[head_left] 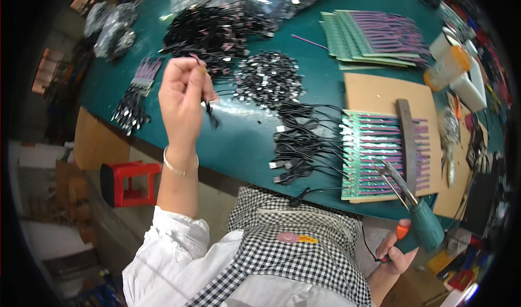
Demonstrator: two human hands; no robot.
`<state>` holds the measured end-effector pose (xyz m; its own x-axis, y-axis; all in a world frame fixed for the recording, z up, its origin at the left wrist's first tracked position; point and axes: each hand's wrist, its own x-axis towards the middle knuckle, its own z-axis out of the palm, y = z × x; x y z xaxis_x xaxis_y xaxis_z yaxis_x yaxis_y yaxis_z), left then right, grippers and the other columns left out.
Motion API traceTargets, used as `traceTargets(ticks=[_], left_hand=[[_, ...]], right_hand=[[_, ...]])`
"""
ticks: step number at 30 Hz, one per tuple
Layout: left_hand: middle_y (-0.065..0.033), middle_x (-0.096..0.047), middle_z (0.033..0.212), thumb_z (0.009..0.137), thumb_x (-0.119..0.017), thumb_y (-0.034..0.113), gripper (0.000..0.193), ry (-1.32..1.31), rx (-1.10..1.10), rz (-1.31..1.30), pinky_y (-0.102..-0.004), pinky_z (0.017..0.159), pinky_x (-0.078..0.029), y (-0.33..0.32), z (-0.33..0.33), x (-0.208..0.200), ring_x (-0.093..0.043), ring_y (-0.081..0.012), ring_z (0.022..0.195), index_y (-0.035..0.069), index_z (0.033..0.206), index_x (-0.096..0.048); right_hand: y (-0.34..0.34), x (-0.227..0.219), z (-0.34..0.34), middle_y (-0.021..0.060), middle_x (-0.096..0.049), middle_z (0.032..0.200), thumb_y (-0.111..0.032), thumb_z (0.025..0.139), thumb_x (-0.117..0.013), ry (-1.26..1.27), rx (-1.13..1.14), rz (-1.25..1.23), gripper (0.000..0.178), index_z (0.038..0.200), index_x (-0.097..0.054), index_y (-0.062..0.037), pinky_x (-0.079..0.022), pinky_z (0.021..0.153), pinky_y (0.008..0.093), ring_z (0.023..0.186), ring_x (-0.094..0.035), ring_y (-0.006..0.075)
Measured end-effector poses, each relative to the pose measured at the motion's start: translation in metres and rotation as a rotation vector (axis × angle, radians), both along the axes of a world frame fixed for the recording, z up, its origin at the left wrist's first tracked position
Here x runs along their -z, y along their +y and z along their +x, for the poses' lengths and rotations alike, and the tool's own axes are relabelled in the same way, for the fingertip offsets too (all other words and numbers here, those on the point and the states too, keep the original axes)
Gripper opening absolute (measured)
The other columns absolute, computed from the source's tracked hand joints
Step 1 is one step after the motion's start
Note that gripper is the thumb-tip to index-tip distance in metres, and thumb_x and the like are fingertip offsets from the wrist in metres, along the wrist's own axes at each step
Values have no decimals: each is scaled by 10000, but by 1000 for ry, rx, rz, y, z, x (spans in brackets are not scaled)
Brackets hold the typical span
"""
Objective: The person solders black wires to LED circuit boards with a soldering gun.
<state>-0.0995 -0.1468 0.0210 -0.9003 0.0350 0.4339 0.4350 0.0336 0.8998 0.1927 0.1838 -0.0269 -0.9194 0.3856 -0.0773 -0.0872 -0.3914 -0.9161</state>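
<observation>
My left hand [183, 98] is raised over the left part of the table, its fingers pinched around a short black cable [211, 117]. One dark end hangs below the fingers; the rest is mostly hidden in the hand. At the lower right my right hand [399, 255] is wrapped round the grip of a green soldering gun [426, 225] with an orange trigger. Its metal tip points over a green circuit board panel [353, 155] lined with purple strips. Black USB cables [296, 138] run from the panel's left edge. A dark bar [406, 144] lies across the panel.
Cardboard [374, 90] lies under the panel. Behind are a stack of green panels [347, 35], a heap of black cables [206, 33] and a pile of small connectors [269, 78]. Bottles [469, 84] crowd the right side. A red stool [130, 183] stands left of the table.
</observation>
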Motion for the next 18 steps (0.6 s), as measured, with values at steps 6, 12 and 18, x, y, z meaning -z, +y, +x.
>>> traceTargets(ticks=[6, 12, 18], left_hand=[[28, -514, 652, 882, -536, 65, 84, -426, 502, -167, -182, 482, -328, 79, 70, -2, -408, -24, 540, 1, 829, -549], [-4, -563, 612, 772, -622, -32, 35, -273, 737, -446, -174, 424, -350, 126, 109, 5, -464, -17, 477, -4, 754, -611], [-27, -517, 542, 714, -667, -20, 60, -34, 810, -470, -224, 398, -334, 144, 124, 13, -453, -86, 422, 21, 745, -637]], right_hand=[[-14, -1, -18, 200, -590, 902, 8, 642, -666, -1, 67, -105, 605, 1191, -428, 99, -458, 434, 253, 506, -547, 171], [-23, -8, -46, 95, -620, 816, 80, 745, -629, -12, -75, 63, 511, 1217, -435, 51, -498, 576, 253, 654, -583, 128], [-34, -8, -55, 65, -646, 805, 61, 765, -651, -74, 45, 102, 269, 1017, -564, 32, -495, 598, 221, 693, -595, 90]])
